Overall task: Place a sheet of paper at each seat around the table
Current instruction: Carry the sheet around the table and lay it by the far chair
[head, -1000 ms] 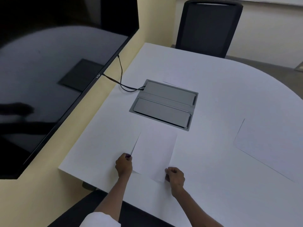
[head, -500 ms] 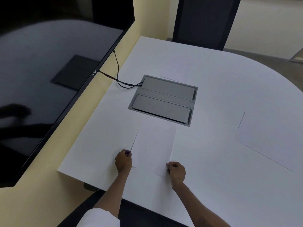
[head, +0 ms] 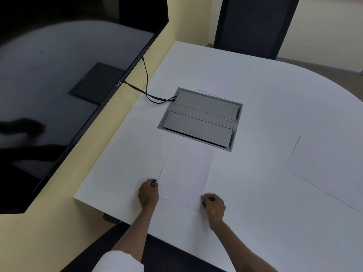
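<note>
A white sheet of paper (head: 187, 171) lies flat on the white table (head: 265, 118) just in front of me. My left hand (head: 148, 193) pinches its near left corner and my right hand (head: 213, 206) pinches its near right corner. A second sheet (head: 330, 169) lies on the table at the right. A third sheet (head: 218, 86) lies beyond the cable box, in front of the far chair; its edges are faint.
A grey recessed cable box (head: 200, 118) sits in the table's middle, with black cables (head: 147, 89) running to a large dark screen (head: 68, 85) on the left wall. A black chair (head: 253, 24) stands at the far side. A dark seat (head: 157, 256) is under the near edge.
The view has tilted down slightly, so everything sits higher in frame. Both hands have stayed on the sheet's near corners and the sheet has barely shifted.
</note>
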The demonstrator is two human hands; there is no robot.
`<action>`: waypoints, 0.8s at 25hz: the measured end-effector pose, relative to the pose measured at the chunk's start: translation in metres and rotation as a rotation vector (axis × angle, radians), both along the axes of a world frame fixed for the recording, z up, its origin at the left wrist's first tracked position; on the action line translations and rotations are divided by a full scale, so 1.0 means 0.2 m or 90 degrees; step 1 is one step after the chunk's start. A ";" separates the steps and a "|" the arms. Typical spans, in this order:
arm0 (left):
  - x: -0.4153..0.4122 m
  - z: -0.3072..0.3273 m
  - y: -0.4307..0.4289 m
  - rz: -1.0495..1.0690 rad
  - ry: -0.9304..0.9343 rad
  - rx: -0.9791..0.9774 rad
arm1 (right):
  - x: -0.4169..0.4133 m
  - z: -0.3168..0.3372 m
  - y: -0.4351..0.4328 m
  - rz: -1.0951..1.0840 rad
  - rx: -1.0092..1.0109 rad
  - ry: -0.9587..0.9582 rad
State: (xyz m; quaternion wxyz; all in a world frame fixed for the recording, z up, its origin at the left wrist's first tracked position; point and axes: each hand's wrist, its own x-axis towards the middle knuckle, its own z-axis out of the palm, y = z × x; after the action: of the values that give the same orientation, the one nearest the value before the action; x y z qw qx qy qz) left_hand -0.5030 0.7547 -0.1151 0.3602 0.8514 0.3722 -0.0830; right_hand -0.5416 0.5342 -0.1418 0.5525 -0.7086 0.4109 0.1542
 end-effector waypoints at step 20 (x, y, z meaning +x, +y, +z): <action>-0.31 0.30 -0.59 -0.034 -0.041 0.024 | 0.06 0.30 -0.40 0.529 -0.146 -0.186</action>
State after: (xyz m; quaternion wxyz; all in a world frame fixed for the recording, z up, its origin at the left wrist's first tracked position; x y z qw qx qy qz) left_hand -0.5657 0.6364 -0.0558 0.3538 0.8697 0.3392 -0.0577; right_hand -0.5305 0.4537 -0.0827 0.4140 -0.8842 0.0236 0.2151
